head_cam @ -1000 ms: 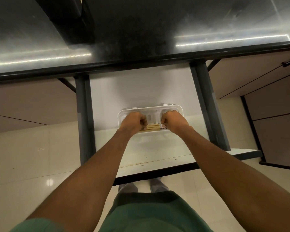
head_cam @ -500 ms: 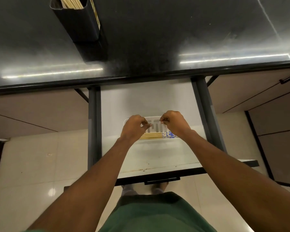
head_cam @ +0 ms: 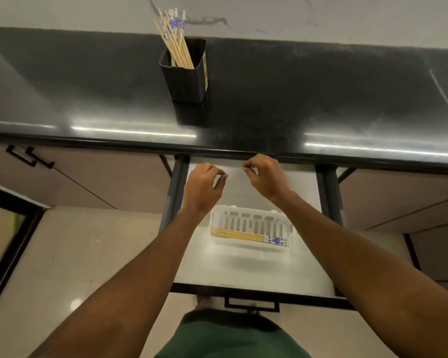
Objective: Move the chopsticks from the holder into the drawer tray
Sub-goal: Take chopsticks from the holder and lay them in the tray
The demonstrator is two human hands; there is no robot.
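Glossy black counter [head_cam: 321, 99], pale tiled floor [head_cam: 75, 254]; left hand [head_cam: 202, 187], right hand [head_cam: 267, 177]: grips curled, seemingly empty.

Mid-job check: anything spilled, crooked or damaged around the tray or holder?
Nothing stands out. The chopsticks in the tray lie flat and parallel along its near wall, none outside it. The holder stands upright on the counter, the other chopsticks leaning inside.

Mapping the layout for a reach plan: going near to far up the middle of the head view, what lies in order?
drawer handle → white tray with laid chopsticks → left hand and right hand, side by side → countertop → black holder with leaning chopsticks → wall
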